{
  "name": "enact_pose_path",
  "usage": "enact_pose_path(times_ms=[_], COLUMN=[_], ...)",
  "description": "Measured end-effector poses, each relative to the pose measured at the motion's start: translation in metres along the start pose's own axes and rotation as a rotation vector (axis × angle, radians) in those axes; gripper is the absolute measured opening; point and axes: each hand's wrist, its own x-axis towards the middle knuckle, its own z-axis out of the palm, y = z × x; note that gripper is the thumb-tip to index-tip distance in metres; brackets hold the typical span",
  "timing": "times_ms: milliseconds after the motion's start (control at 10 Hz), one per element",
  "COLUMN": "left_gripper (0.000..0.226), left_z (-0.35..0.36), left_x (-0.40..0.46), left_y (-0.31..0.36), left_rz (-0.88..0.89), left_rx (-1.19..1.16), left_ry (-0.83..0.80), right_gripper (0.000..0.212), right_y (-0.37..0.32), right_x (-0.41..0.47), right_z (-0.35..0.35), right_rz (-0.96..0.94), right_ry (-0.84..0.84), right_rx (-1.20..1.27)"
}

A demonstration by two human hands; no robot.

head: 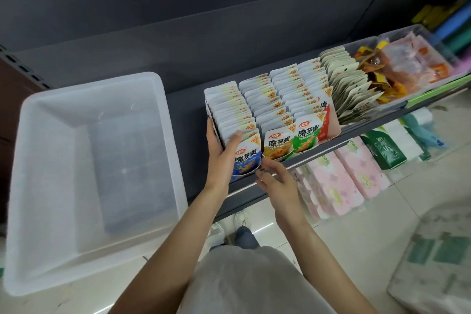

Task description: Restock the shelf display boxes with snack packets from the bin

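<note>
The snack packets (270,109) stand in full rows in the display boxes (328,132) on the shelf (188,107), in the middle of the frame. All four rows look packed tight. The bin (38,186), on the left side of the frame, has nothing in it that I can see. So the job looks almost done, with only tidying left. The left hand (224,153) holds the side of the blue row, its thumb on the front packet and its fingers curled round the box. The right hand (275,181) sits just below the box front with loose, half-bent fingers, touching the edge and holding nothing.
</note>
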Motion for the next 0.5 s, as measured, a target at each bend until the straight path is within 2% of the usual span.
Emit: enact_pose_path(times_ms=[100,300,400,500], left_gripper=[0.065,0.055,0.044,0.036], left_z=[-0.004,-0.019,-0.019,-0.014], left_x=[-0.002,0.004,0.005,-0.002], left_y=[0.008,0.024,0.029,0.023], left_rz=[0.018,0.095,0.152,0.136], left_rx=[-0.016,0.066,0.095,0.070], left_ry=[0.010,0.125,0.203,0.250], right_gripper=[0.023,0.010,0.013,0.019], right_y=[-0.001,-0.019,-0.022,-0.010], right_x=[-0.003,-0.007,0.000,0.007], right_z=[-0.001,-0.001,-0.006,-0.013], right_rz=[-0.125,-0.528,-0.769,-0.867], right_ry=[0.070,0.273,0.364,0.375], right_rx=[-0.093,-0.316,-0.514,-0.668])
